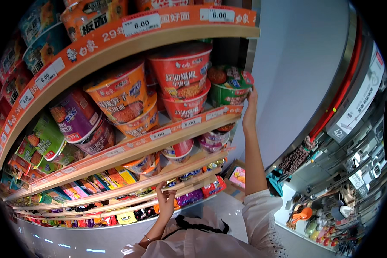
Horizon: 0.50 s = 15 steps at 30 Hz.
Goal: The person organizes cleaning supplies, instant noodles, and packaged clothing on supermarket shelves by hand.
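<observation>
My right hand (251,99) is against the right side of a green instant noodle bowl (230,93) at the right end of the middle shelf. Its fingertips are partly hidden behind the bowl, so I cannot tell how firmly they hold it. The bowl tilts slightly, and its printed lid faces me. To its left stand two stacked red noodle tubs (184,77), then stacked orange ones (121,96). My left hand (166,198) hangs lower down, before the edges of the lower shelves, with fingers bent and apart and nothing in them.
An upper shelf edge (167,30) with price tags juts out above. Purple tubs (75,116) and green tubs (45,137) fill the left. A pale panel (287,64) borders the shelves. Mops (296,154) hang at right; a cardboard box (233,190) sits on the floor.
</observation>
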### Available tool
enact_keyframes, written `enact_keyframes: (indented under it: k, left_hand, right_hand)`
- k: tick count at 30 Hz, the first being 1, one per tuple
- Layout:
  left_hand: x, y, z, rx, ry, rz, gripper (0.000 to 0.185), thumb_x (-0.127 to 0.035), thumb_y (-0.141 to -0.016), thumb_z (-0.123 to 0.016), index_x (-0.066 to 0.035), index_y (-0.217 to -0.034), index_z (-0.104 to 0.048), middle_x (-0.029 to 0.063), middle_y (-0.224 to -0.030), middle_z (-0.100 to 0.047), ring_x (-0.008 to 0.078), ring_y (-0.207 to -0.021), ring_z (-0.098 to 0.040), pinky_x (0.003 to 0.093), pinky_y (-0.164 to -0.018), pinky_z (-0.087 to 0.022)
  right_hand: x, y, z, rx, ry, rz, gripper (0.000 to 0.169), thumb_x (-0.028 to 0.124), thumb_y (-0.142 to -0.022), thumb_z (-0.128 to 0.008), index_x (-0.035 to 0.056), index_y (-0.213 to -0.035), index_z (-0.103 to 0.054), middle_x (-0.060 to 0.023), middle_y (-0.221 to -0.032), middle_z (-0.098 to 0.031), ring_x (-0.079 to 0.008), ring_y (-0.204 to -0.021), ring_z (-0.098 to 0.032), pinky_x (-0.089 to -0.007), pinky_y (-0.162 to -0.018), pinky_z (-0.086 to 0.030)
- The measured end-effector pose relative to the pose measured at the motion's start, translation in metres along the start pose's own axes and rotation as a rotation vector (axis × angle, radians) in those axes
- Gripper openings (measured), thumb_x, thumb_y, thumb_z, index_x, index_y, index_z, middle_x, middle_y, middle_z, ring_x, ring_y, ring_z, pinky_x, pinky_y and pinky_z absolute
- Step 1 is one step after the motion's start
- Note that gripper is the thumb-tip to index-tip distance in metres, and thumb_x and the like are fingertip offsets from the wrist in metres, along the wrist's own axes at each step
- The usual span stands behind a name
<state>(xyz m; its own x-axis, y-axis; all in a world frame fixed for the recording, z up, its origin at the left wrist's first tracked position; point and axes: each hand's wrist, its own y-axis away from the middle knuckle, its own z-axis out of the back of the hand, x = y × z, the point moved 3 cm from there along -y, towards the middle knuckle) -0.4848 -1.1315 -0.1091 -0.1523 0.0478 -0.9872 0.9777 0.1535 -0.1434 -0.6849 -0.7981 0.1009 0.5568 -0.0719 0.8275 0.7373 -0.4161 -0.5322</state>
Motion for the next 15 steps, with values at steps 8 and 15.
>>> enact_keyframes:
  k: [8, 15]
  left_hand:
    - [-0.016, 0.0, 0.01, -0.019, -0.019, -0.005, 0.054, 0.001, -0.083, -0.054, -0.005, -0.13, -0.028, 0.0111, -0.124, -0.039, 0.0144, -0.088, -0.056, 0.0274, -0.073, -0.045]
    - [-0.036, 0.025, 0.025, -0.038, -0.014, -0.023, 0.054, -0.003, -0.084, -0.058, -0.004, -0.129, -0.029, 0.0113, -0.122, -0.04, 0.0138, -0.088, -0.054, 0.0283, -0.074, -0.044]
  right_hand:
    - [0.035, 0.0, 0.035, -0.252, -0.013, 0.111, 0.055, 0.028, -0.094, -0.043, 0.0036, -0.14, -0.025, -0.0166, -0.143, -0.028, -0.0303, -0.132, -0.029, -0.037, -0.107, -0.024]
    - [0.079, 0.01, 0.034, -0.271, -0.14, 0.205, 0.05, 0.002, -0.083, -0.051, 0.0028, -0.131, -0.036, -0.0148, -0.14, -0.031, -0.028, -0.125, -0.038, -0.0366, -0.099, -0.036]
